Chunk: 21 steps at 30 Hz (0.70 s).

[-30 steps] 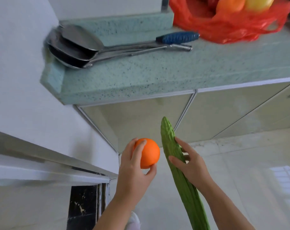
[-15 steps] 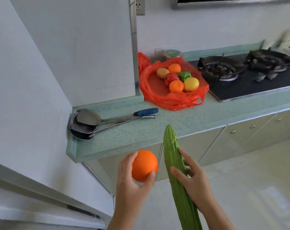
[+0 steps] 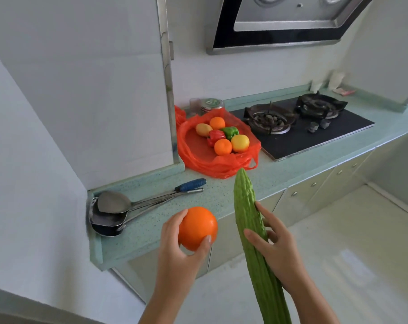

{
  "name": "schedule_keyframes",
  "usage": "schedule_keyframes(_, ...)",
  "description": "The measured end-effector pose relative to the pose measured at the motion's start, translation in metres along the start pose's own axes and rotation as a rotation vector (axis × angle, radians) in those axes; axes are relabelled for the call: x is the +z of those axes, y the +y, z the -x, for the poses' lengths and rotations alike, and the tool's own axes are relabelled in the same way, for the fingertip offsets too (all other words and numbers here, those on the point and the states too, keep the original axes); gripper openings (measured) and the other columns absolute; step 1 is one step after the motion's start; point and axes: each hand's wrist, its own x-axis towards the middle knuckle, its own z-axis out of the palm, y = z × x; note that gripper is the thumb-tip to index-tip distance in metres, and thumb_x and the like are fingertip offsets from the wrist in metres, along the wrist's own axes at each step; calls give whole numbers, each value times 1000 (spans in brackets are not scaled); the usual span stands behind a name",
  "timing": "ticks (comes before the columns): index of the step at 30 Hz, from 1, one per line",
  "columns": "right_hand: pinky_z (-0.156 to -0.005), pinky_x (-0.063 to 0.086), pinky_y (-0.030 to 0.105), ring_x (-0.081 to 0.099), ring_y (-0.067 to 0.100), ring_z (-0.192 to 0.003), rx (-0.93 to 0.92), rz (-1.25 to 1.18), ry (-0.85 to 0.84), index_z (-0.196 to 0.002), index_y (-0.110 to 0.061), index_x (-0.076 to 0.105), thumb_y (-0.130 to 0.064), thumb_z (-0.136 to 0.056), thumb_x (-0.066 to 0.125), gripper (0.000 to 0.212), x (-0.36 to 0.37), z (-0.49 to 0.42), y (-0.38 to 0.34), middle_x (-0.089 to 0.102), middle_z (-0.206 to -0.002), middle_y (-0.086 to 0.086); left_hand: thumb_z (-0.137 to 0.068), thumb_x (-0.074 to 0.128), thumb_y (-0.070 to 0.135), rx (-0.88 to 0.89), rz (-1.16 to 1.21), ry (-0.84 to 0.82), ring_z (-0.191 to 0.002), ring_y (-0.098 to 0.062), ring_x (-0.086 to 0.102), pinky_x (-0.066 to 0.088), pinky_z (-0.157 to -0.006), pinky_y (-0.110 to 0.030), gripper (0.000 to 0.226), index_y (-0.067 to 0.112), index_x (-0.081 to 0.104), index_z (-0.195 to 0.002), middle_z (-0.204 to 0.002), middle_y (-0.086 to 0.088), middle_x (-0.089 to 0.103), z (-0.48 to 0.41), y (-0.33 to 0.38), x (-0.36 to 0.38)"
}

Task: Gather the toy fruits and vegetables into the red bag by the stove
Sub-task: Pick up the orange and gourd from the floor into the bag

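My left hand grips a toy orange in front of the counter's near edge. A long green bitter gourd is held in my right hand, with its tip pointing toward the red bag. The bag lies open on the teal counter, left of the stove. Inside it sit several toy pieces: two oranges, a yellow fruit, a red pepper, a green pepper and a yellowish fruit.
Several steel ladles and a blue-handled utensil lie on the counter's left end by the white wall. A jar stands behind the bag. A range hood hangs above the stove. Cabinets run below the counter; pale floor lies at right.
The view has tilted up and drawn closer to the counter, bringing the hood into sight. Both hands, still holding the orange and the gourd, have moved nearer the bag.
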Motion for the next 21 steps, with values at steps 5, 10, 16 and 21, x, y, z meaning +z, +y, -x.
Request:
schedule_keyframes(5,-61,53,24,64,15,-84,1,-26,24,-116,-49,51,-12,-77,72,58,0,-2,-18,59,-102,-13,-56,63,60,-34,76,-44,-103,8,49,43,-76,-13,62,47,43,-113,-119,27,41,-15,8,-1)
schedule_keyframes(10,-65,56,32,64,23,-84,-3,-90,58,-110,-50,54,-7,-76,70,57,-15,-11,-24,62,-95,-9,-54,64,60,-67,130,-72,-103,-7,53,50,-80,-27,63,43,46,-112,-121,19,45,-28,14,19)
schedule_keyframes(16,-70,57,38,64,25,-85,-32,-109,106,-112,-50,54,-8,-76,71,57,-56,-46,-19,63,-99,-5,-56,66,58,-56,139,-101,-104,-4,55,50,-81,-25,62,44,48,-113,-122,19,47,-52,26,65)
schedule_keyframes(21,-70,57,38,66,22,-82,-51,-101,80,-111,-53,52,-12,-77,71,57,-98,-98,-14,63,-100,-1,-56,65,58,-45,116,-90,-106,-2,53,49,-84,-24,62,46,47,-114,-123,19,47,-78,43,115)
